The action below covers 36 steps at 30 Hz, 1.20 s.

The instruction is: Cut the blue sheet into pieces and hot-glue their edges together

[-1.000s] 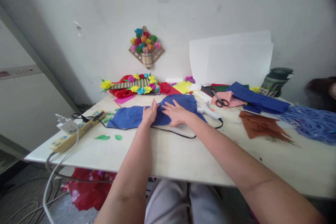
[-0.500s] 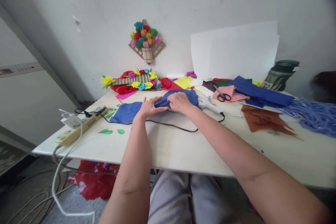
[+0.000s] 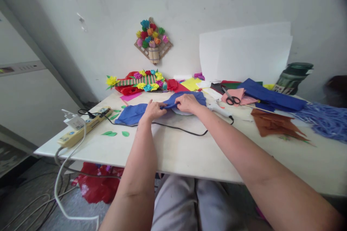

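A long sheet of blue crepe paper (image 3: pixel 132 113) lies across the middle of the table, its right part lifted over a pale, rounded piece (image 3: pixel 183 112) that I cannot identify. My left hand (image 3: pixel 155 110) pinches the paper's near edge, thumb and fingers together. Close beside it on the right, my right hand (image 3: pixel 187 103) is closed on the same edge. A white glue gun (image 3: pixel 219 109) lies just right of the paper, and its black cord (image 3: pixel 179 129) runs in front of both hands.
A power strip (image 3: pixel 85 126) with a white charger (image 3: pixel 73 121) sits at the left edge, near green paper leaves (image 3: pixel 125 134). Scissors (image 3: pixel 232 99), brown paper (image 3: pixel 273 122) and a dark green bottle (image 3: pixel 294 77) stand or lie to the right. A flower-trimmed guitar shape (image 3: pixel 135 81) lies behind.
My left hand's spread fingers have drawn together on the paper's edge. The paper between my hands is pulled straighter, and more of the pale piece shows underneath.
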{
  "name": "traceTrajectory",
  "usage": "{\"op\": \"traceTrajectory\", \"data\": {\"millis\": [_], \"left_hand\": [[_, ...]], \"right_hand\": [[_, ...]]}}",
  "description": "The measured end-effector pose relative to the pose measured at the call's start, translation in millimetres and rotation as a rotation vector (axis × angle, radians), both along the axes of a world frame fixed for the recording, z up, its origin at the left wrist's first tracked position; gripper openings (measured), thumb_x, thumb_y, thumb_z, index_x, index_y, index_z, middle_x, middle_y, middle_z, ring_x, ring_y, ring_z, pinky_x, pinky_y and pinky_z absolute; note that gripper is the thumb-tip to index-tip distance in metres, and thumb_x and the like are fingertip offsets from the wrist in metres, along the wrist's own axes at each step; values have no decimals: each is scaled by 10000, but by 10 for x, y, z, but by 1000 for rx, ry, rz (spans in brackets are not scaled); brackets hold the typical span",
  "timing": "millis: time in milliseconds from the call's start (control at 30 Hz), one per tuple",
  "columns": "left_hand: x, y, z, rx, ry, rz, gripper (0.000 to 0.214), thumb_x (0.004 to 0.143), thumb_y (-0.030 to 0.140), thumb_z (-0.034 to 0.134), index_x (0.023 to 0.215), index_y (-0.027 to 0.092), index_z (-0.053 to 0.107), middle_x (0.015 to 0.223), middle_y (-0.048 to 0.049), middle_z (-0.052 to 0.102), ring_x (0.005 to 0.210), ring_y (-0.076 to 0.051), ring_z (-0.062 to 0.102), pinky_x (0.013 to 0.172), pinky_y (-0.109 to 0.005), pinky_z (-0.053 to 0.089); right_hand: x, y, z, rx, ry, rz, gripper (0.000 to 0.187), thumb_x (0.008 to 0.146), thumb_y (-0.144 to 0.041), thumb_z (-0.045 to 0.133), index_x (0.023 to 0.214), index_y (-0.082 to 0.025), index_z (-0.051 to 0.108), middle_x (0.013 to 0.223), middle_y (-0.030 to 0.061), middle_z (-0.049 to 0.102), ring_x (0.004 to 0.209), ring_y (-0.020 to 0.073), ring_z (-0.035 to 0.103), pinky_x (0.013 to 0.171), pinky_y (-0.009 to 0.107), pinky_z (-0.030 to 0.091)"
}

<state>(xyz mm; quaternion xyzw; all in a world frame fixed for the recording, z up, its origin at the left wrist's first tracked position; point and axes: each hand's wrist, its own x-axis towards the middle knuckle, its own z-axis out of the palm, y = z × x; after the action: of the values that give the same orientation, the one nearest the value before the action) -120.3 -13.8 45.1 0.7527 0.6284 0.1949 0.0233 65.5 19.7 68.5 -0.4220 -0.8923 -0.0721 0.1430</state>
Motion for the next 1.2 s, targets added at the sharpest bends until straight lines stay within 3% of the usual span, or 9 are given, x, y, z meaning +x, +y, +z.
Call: {"op": "traceTrajectory", "data": {"millis": [133,200,400,567,733,867,967,1100,1200], "left_hand": [[-25,-35,55,-111,-131,-94,389,782,378,394,1095,298,611,1211,39,571,1210,-235,423,1080,-466,86],[-16,2,31,-125,-149,-74,439,842,362,274,1172,294,555,1285,40,506,1277,-216,332,1075,-493,67],[144,132,-157,-148,143,8,474,879,311,202,1331,320,346,1423,69,295,1356,-170,108,1049,-556,-34],[214,131,-227,-166,205,-26,476,880,291,199,1333,302,347,1423,32,301,1342,-181,179,1042,-575,-16],[149,117,-195,-93,63,10,469,867,321,271,1329,304,352,1426,11,298,1335,-180,204,1053,-549,10],[80,37,-91,-71,-70,-38,452,863,406,293,1292,326,414,1370,17,401,1283,-180,326,1074,-480,81],[60,6,-53,3,15,-30,502,792,433,433,1269,280,465,1286,-17,507,1197,-208,446,1083,-455,52],[50,73,-86,134,114,73,421,776,266,430,1173,267,573,1044,-12,668,1000,-177,591,1088,-370,135],[37,129,-119,203,137,114,411,778,250,431,1160,264,583,1013,-10,679,967,-173,604,1073,-352,183]], "right_hand": [[42,-48,-30,-15,-140,64,284,754,-239,461,932,-238,682,940,53,685,879,208,614,695,273,421],[53,-65,-60,-18,-188,99,285,745,-241,467,931,-246,683,942,46,686,871,208,619,681,272,424],[43,-92,-159,40,-271,176,296,722,-231,485,922,-257,700,973,54,681,883,215,620,697,277,434],[17,-134,-112,0,-296,176,288,718,-218,487,897,-267,708,949,49,688,870,213,626,710,283,440],[4,-139,-22,-29,-149,98,307,745,-225,469,947,-265,697,944,40,692,887,211,624,721,282,440],[2,-91,-10,18,59,-13,332,783,-236,435,1011,-251,675,975,47,684,915,211,612,752,285,430],[9,-36,-12,21,111,-39,331,791,-241,428,1018,-243,669,972,55,681,901,215,608,764,295,418],[64,-38,5,52,153,7,334,790,-247,435,1048,-229,645,990,51,668,903,217,587,764,299,399],[120,-180,-18,214,180,137,350,796,-241,428,1089,-159,603,1087,88,616,979,228,530,784,303,369]]}}
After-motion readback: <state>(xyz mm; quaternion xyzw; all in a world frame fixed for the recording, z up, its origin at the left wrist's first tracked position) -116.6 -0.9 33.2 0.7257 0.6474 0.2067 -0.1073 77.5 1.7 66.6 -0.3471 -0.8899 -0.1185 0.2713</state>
